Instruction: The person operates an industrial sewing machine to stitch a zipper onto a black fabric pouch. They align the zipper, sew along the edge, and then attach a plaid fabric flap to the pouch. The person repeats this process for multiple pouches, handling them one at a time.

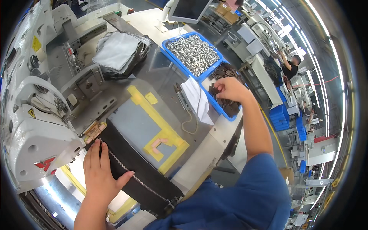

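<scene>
My left hand lies spread on a black fabric panel with a silver-toothed zipper along its length. Its fingertips are close to the head of a white sewing machine, and the thumb rests across the zipper. Over at the right, my right hand reaches into a blue tray of small dark brown pieces. Its thumb and fingers are pinched together on one of these flat pieces, mostly covered by the fingertips.
A second blue tray holds many silver metal rings or buckles. Stacked grey-and-black fabric pieces lie behind the machine bed. Yellow tape frames a grey area on the table. White paper and a monitor are also there; a person works farther off.
</scene>
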`<state>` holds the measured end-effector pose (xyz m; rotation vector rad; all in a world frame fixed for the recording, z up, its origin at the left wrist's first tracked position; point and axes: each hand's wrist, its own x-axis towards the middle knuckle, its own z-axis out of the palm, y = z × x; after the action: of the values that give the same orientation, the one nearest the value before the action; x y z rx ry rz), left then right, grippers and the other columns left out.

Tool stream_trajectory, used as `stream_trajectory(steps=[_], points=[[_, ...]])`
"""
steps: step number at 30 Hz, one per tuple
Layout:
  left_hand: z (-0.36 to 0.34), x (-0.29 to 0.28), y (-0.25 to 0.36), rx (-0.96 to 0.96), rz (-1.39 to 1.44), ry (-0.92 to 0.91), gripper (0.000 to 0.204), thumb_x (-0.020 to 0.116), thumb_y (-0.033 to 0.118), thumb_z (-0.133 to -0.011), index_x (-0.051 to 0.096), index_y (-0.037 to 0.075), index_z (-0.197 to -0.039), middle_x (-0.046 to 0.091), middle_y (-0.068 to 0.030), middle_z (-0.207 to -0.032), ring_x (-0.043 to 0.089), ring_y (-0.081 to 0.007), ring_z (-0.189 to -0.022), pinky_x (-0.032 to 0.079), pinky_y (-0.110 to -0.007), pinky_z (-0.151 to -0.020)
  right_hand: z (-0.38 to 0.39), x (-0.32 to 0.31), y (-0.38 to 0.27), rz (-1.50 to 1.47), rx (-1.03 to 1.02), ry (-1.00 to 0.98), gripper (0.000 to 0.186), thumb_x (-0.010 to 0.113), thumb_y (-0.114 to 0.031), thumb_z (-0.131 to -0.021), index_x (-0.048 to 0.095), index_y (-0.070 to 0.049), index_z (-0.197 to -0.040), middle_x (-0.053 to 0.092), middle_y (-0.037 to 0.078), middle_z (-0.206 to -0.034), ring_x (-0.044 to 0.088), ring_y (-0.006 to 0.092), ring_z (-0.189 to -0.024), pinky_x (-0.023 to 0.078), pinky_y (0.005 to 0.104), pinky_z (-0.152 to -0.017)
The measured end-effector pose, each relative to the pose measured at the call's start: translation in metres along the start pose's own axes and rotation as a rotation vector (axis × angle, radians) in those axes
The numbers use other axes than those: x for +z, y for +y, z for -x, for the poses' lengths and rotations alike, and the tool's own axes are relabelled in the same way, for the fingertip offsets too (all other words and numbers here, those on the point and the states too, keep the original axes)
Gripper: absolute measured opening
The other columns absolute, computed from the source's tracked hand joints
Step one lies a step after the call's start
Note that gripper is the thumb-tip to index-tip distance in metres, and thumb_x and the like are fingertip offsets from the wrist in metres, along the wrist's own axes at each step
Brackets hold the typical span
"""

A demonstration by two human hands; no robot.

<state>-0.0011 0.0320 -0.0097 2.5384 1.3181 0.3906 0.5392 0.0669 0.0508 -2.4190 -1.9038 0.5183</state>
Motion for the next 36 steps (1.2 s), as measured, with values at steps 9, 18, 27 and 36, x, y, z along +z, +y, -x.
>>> stream_trajectory(steps=[9, 18, 27, 36], points=[[-0.002, -0.003, 0.002, -0.001, 0.028, 0.003, 0.108, 0.092, 0.051, -0.071, 0.050, -0.012, -0.148, 0.046, -0.0312, -0.156, 0.046, -0.0478, -0.141, 0.037, -0.054, -0.119, -0.001, -0.001, 0.004, 0.037, -0.041, 0.066, 0.026, 0.081, -0.013, -0.081, 0.079, 0.001, -0.103, 0.078, 0.020, -0.099, 0.074, 0.0348, -0.090, 0.057, 0.0417, -0.085], [0.002, -0.005, 0.002, 0.138, -0.033, 0.076, 0.085, 0.084, 0.052, -0.080, 0.064, -0.010, -0.134, 0.064, -0.0265, -0.138, 0.060, -0.0430, -0.130, 0.046, -0.052, -0.114, 0.012, 0.040, -0.203, -0.250, -0.669, 0.376, 0.011, 0.079, -0.008, -0.088, 0.080, -0.002, -0.097, 0.076, 0.013, -0.088, 0.074, 0.0304, -0.085, 0.059, 0.0390, -0.073], [0.008, 0.000, 0.000, 0.175, -0.048, 0.119, 0.074, 0.077, 0.053, -0.087, 0.068, -0.007, -0.130, 0.067, -0.0231, -0.133, 0.062, -0.0378, -0.129, 0.048, -0.051, -0.112, 0.005, 0.122, -0.314, 0.003, -1.425, 0.370, 0.033, 0.070, -0.013, -0.077, 0.072, -0.002, -0.108, 0.066, 0.006, -0.089, 0.069, 0.0237, -0.075, 0.056, 0.0374, -0.067], [0.010, 0.004, -0.001, 0.214, -0.058, 0.156, 0.065, 0.076, 0.051, -0.087, 0.073, -0.005, -0.120, 0.069, -0.0217, -0.125, 0.065, -0.0361, -0.123, 0.050, -0.049, -0.110, 0.012, 0.127, -0.312, 0.067, -1.455, 0.321, 0.033, 0.069, -0.012, -0.077, 0.072, 0.005, -0.105, 0.062, 0.007, -0.086, 0.065, 0.0231, -0.076, 0.055, 0.0367, -0.069]])
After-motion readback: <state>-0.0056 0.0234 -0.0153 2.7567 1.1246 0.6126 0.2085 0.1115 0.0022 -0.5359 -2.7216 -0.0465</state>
